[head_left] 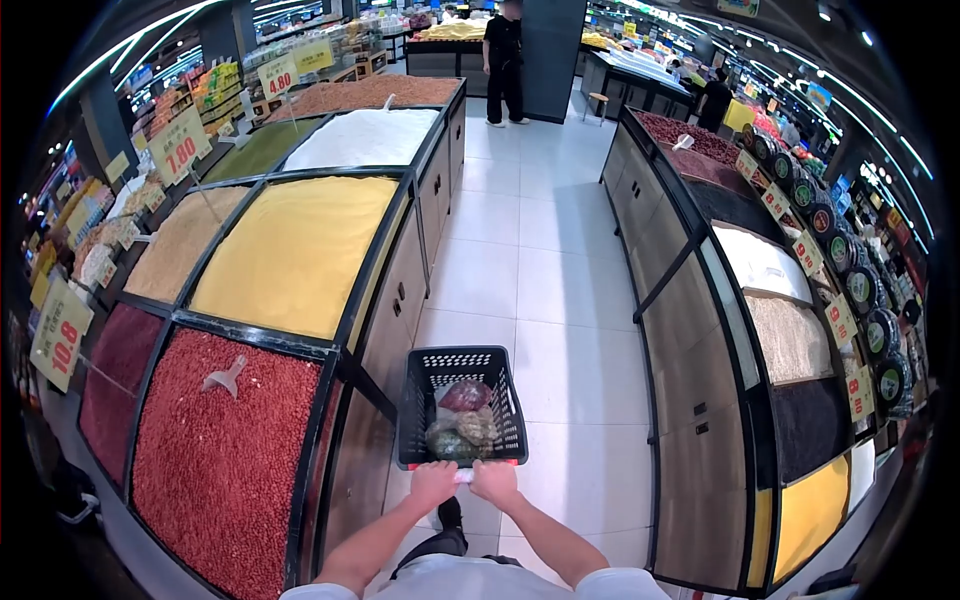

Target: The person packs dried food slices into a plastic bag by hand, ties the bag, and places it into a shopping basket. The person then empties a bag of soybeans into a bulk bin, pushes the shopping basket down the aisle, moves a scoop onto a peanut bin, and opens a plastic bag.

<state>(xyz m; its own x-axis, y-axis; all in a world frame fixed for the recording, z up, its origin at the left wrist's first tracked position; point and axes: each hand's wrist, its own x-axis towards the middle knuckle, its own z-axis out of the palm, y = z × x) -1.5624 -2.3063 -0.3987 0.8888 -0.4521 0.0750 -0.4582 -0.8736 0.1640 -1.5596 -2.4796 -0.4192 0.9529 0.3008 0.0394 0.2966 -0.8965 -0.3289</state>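
Both my hands are closed round the handle of a black shopping basket in front of me. My left hand grips the handle's left part and my right hand its right part, close together. A short pale stretch of the handle shows between them. Inside the basket lie clear plastic bags: one with dark red contents, one with light tan pieces, and one with something green nearest the handle. The fingertips are hidden under the handle.
On the left, a bulk bin of red peanuts holds a clear scoop, beside a bin of yellow grain. More bins with price cards line the right. A tiled aisle runs between; a person in black stands far ahead.
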